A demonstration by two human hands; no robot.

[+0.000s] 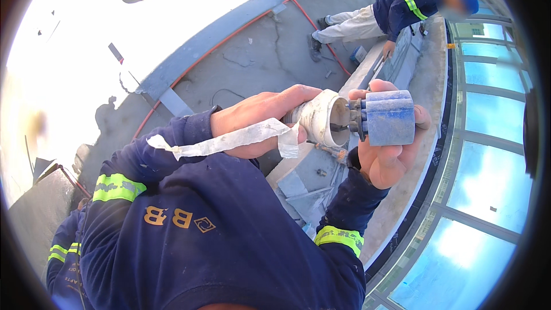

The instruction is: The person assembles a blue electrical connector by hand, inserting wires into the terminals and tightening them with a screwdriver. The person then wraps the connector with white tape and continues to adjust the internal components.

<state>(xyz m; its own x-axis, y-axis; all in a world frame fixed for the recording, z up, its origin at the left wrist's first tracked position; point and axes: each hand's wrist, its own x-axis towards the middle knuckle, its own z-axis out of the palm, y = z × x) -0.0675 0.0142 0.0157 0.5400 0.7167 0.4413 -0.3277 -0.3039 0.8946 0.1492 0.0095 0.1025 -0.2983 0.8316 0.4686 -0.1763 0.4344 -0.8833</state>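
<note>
While high over a concrete roof (252,51), left hand (258,120) wrapped around white pipe fitting (318,116), right hand (390,155) clamped on blue plug (390,117) at its mouth; loose tape (224,140) likely to snag, spoiling the joint.

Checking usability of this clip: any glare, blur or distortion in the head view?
Head view: upper left is blown out by sunlight; fisheye bends the glass panels at the rim; the left hand, white socket and blue plug in the right hand are sharp.
</note>
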